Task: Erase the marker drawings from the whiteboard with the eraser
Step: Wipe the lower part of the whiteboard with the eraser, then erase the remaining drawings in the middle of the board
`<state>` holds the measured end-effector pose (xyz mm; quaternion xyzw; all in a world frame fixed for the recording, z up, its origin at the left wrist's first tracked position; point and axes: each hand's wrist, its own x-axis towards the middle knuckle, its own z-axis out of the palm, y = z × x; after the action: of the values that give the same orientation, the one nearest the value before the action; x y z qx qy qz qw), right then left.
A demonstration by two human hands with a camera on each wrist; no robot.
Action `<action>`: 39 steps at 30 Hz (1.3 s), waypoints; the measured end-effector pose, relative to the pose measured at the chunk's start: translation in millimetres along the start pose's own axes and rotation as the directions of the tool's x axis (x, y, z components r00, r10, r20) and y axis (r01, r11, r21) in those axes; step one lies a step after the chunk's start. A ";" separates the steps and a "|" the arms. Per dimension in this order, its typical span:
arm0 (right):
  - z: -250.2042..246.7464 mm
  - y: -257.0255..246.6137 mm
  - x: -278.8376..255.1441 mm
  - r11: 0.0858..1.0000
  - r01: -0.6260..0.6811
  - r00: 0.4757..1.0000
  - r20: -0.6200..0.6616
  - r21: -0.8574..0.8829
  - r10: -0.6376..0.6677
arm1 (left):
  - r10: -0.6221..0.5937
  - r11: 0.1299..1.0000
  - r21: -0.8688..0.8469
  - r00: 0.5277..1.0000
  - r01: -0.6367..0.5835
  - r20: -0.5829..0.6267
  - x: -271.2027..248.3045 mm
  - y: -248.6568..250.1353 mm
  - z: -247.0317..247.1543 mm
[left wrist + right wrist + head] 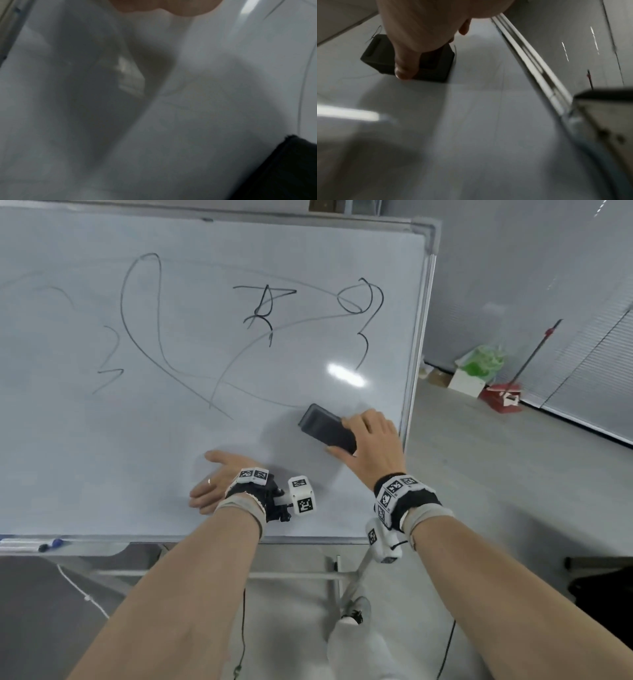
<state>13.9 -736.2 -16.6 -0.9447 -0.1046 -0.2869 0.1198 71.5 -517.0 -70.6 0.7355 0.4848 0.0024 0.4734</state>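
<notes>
The black rectangular block eraser lay flat against the white metal-framed whiteboard, below its black marker drawings. The right hand reached up, its grip curled around the eraser's lower end, thumb along its near edge. The left hand rested with straight fingers on the whiteboard, lower-left of the eraser.

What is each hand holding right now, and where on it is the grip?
The right hand grips the eraser by its near end, thumb on one long side. The left hand holds nothing; it rests flat on the whiteboard.
</notes>
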 end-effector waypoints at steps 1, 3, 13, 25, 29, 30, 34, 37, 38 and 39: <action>-4.6 7.7 0.6 0.999 -0.024 1.000 -0.009 -0.029 0.024 | -0.064 0.995 -0.079 0.997 0.061 -0.046 -2.1 4.7 -0.4; -14.6 25.0 1.2 0.984 -0.174 0.980 -0.097 -0.028 0.171 | -0.158 0.954 -0.278 0.976 0.111 -0.153 -8.7 13.9 -1.1; -12.6 3.6 13.3 0.965 -0.242 0.963 -0.100 0.103 0.252 | -0.261 0.892 -0.434 0.928 0.126 -0.267 -0.1 18.4 -8.2; 64.3 -148.0 72.1 0.979 0.191 0.981 0.002 0.070 -0.192 | -0.190 0.914 -0.392 0.964 0.104 -0.188 72.0 16.7 -118.7; 92.3 -190.3 68.5 0.934 0.351 0.930 0.094 0.067 -0.356 | -0.236 0.927 -0.328 0.962 0.180 -0.140 96.9 -6.5 -145.7; 91.5 -194.8 73.4 0.932 0.358 0.929 0.083 0.058 -0.362 | -0.255 0.921 -0.334 0.958 0.200 -0.128 101.0 -10.0 -151.0; 61.8 -185.9 113.0 0.965 0.259 0.964 -0.065 0.028 -0.257 | -0.155 0.932 -0.340 0.986 0.124 -0.065 103.6 -5.9 -156.1; 35.0 -158.6 141.7 0.990 0.142 0.975 -0.166 -0.027 -0.144 | -0.050 0.933 -0.357 0.998 0.037 -0.027 90.4 19.1 -142.2; 28.4 -148.7 146.2 0.994 0.108 0.975 -0.190 -0.030 -0.112 | -0.055 0.932 -0.360 0.998 0.036 -0.042 83.2 28.3 -137.2; 24.2 -140.2 148.1 0.996 0.088 0.973 -0.212 -0.024 -0.091 | -0.069 0.929 -0.367 0.995 0.038 -0.072 75.5 36.8 -133.4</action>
<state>109.5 -577.1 71.2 -0.9038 -0.1314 -0.3921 0.1105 76.0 -373.4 -5.7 0.6203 0.5152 0.1105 0.5810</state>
